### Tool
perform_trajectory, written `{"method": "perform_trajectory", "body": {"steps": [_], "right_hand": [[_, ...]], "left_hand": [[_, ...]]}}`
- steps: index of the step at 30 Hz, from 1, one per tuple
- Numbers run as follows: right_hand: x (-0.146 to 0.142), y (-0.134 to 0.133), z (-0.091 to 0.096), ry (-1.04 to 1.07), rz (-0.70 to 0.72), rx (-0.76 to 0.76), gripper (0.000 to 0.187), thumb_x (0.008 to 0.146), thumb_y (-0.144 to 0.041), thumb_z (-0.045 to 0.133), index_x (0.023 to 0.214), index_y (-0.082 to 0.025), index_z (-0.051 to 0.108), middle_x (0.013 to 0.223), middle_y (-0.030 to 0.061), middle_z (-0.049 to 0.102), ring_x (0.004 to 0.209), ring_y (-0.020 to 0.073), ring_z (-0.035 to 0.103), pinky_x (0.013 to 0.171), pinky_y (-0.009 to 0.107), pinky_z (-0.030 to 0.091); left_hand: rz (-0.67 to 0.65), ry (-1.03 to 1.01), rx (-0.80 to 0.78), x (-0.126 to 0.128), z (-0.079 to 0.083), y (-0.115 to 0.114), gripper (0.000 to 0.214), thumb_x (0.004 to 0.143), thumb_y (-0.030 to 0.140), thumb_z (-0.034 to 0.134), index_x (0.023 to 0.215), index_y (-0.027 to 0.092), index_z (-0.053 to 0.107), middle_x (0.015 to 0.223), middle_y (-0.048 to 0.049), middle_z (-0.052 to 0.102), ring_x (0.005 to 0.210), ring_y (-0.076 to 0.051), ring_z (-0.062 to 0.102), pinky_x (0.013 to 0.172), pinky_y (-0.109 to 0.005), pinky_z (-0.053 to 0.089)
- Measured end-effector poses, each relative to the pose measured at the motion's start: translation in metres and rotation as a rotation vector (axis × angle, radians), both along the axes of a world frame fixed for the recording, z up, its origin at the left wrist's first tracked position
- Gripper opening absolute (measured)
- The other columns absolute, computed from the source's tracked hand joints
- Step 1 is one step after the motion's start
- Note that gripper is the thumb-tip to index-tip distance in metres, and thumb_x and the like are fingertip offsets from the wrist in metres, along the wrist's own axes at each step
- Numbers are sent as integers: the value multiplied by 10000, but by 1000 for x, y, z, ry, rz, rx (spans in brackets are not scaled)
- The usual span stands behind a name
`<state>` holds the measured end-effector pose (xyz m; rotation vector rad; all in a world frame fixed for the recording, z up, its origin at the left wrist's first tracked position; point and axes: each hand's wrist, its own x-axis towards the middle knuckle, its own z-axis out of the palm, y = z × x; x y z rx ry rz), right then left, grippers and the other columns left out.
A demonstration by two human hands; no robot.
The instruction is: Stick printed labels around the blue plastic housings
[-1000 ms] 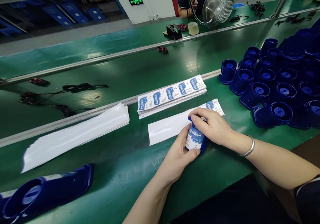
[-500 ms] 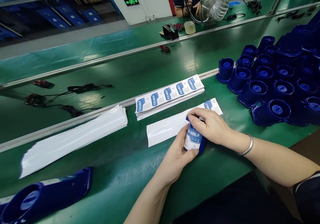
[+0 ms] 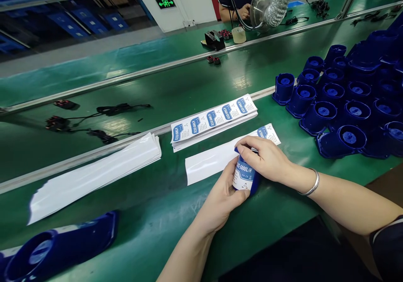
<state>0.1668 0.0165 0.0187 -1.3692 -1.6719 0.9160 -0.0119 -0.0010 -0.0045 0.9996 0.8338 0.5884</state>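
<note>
A dark blue plastic housing (image 3: 254, 185) sits between my two hands, with a white and blue label (image 3: 243, 175) on its side. My left hand (image 3: 222, 198) is closed around its left side and lower edge, thumb at the label's bottom corner. My right hand (image 3: 267, 158) curls over its top, fingers bent against the upper edge. Just behind the hands lies a label strip (image 3: 208, 165), mostly bare white backing, with one printed label at its right end. Farther back is a stack of printed label sheets (image 3: 214, 120).
Many blue housings (image 3: 349, 137) stand grouped at the right. Another labelled housing (image 3: 78, 240) lies at lower left, below a pile of white backing strips (image 3: 94, 177). Beyond a metal rail, cables (image 3: 103, 135) lie on a green belt (image 3: 176, 84). A co-worker's hand (image 3: 244, 11) shows across it.
The cables and small parts on the green belt have shifted to the right. The co-worker's hands have moved. My hands and the housing stay almost where they were.
</note>
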Motion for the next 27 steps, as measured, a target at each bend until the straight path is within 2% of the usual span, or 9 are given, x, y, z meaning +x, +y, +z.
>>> {"method": "perform_trajectory", "body": {"steps": [4, 8, 11, 14, 18, 20, 24, 27], "right_hand": [[0, -1, -2, -2, -9, 13, 194, 983, -292, 484, 934, -200, 647, 958, 23, 702, 922, 184, 626, 824, 308, 454], [-2, -2, -4, -10, -13, 47, 170, 968, -263, 495, 939, -198, 650, 970, 31, 705, 940, 191, 625, 845, 319, 460], [-2, -2, -5, -2, -5, 73, 161, 959, -234, 498, 945, -200, 654, 986, 35, 709, 951, 190, 633, 859, 317, 464], [1, -1, -4, 15, 4, 90, 157, 950, -219, 502, 947, -205, 658, 1008, 32, 713, 959, 188, 638, 854, 309, 468], [3, 2, -3, 35, 2, 34, 189, 965, -260, 486, 949, -205, 666, 1001, 29, 722, 949, 193, 646, 857, 314, 471], [2, 2, -5, 58, 5, 0, 232, 982, -299, 462, 967, -198, 671, 1012, 36, 725, 961, 203, 650, 867, 323, 473], [4, -6, -17, 116, -41, 9, 299, 983, -412, 470, 1046, -202, 673, 1097, 53, 716, 1045, 229, 639, 919, 341, 473], [12, -4, -32, 133, -155, 29, 375, 969, -518, 465, 1082, -239, 689, 1125, 49, 709, 1048, 240, 639, 928, 353, 482]], "left_hand": [[32, -5, 54, 5, -2, 0, 756, 801, 344, 767, 1468, 240, 427, 1516, -99, 478, 1396, -350, 419, 1109, -448, 399], [93, 176, 224, 11, -4, -2, 620, 874, 415, 708, 1412, 216, 472, 1465, -112, 524, 1360, -331, 465, 1150, -484, 357], [60, 228, 270, 10, -3, -3, 701, 838, 371, 751, 1446, 229, 430, 1470, -111, 515, 1357, -331, 470, 1145, -482, 373], [-22, 197, 254, 5, 4, -1, 809, 825, 309, 761, 1517, 274, 344, 1500, -100, 482, 1369, -335, 458, 1124, -474, 410], [-140, 127, 223, 1, 10, 4, 894, 811, 277, 766, 1560, 309, 280, 1581, -93, 380, 1421, -351, 398, 1114, -476, 431], [-130, 128, 241, 2, 8, 4, 891, 797, 293, 783, 1551, 281, 308, 1584, -106, 378, 1421, -360, 398, 1123, -497, 419], [9, 216, 379, 5, 1, 0, 812, 782, 311, 796, 1494, 211, 418, 1515, -128, 479, 1376, -347, 457, 1177, -521, 338], [-30, 172, 472, 3, 2, 1, 916, 746, 302, 821, 1534, 226, 360, 1534, -134, 451, 1343, -329, 497, 1058, -448, 494]]}}
